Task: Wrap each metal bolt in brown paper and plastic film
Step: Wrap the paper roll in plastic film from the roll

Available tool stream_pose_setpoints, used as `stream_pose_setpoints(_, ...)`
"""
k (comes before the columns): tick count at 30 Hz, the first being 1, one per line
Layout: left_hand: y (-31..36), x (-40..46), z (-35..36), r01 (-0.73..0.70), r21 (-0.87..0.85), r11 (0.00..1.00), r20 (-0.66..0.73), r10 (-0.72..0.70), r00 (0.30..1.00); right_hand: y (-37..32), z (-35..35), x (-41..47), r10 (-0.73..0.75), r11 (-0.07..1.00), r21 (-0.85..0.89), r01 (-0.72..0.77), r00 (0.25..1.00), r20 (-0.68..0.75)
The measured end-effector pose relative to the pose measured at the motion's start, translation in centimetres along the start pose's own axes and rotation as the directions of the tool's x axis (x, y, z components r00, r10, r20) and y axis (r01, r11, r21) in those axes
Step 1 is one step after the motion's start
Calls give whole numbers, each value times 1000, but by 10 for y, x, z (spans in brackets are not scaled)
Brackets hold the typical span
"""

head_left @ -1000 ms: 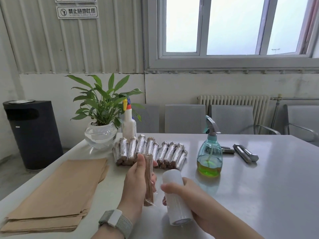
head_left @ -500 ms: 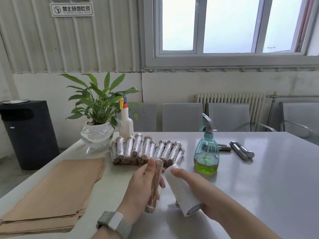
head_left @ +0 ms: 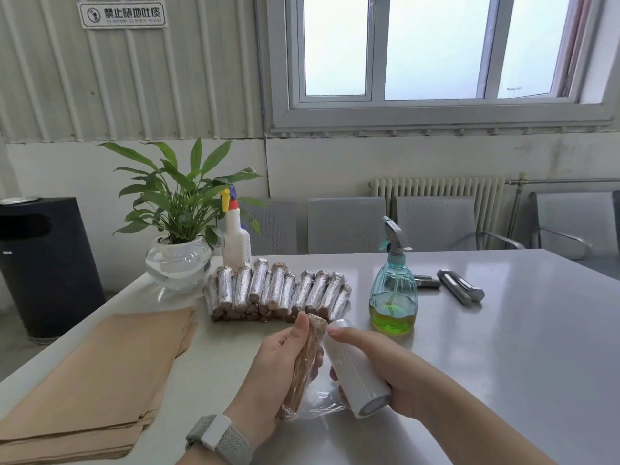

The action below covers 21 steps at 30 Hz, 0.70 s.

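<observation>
A: What is the left hand [head_left: 275,367] doing?

B: It is holding a long bolt wrapped in brown paper [head_left: 307,359], tilted with its top end leaning away from the person. The thumb is lying along the near side and the fingers are curling round the far side, so the grip is clamped on the bolt, above the grey table [head_left: 503,347].

A: And the right hand [head_left: 389,370]?

B: Its grip is closing round a white roll of plastic film [head_left: 352,367], just beside the bolt. A clear sheet of film [head_left: 318,406] is stretching from the roll's lower end to the foot of the bolt.

A: Where are the finished ones sitting?

B: A row of film-wrapped bolts [head_left: 278,292] is lying side by side behind the hands, in front of a green plant in a round glass bowl [head_left: 179,260] and a white spray bottle [head_left: 236,241].

A: Anything else lying about?

B: A stack of brown paper sheets [head_left: 100,387] is resting at the left of the table. A teal spray bottle with green liquid [head_left: 393,293] is standing to the right, and bare grey metal bolts [head_left: 461,290] are lying beyond it.
</observation>
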<state>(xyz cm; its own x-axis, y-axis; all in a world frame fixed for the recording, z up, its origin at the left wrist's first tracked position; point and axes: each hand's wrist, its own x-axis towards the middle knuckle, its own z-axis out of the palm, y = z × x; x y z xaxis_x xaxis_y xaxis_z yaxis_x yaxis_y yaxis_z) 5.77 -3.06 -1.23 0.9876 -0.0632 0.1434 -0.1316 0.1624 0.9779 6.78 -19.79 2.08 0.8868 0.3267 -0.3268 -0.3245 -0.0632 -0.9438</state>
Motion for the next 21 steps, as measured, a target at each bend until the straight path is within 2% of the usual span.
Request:
stream_pose_setpoints(2,-1,0,2,11,10,1000,-42,-11,999,0,0,0,42,995,88,-41,999,-12)
stream_pose_setpoints(4,-1,0,3,26,-18,1000,-108,-28,994,0,3,-1,11,992,126,-7,999,-33)
stream_pose_setpoints(9,3,5,-6,82,-195,977,-209,-123,970,4,14,0,-188,982,16,189,979,-82)
stream_pose_setpoints(15,4,0,-3,147,-272,951,-157,-194,968,13,23,1,-224,967,94,235,968,-116)
stream_pose_setpoints(18,4,-1,2,105,-300,948,-150,-156,976,19,32,2,-265,953,105,283,951,-163)
stream_pose_setpoints(21,7,-4,8,66,-397,916,-74,-103,992,25,39,6,-307,941,75,331,924,-229)
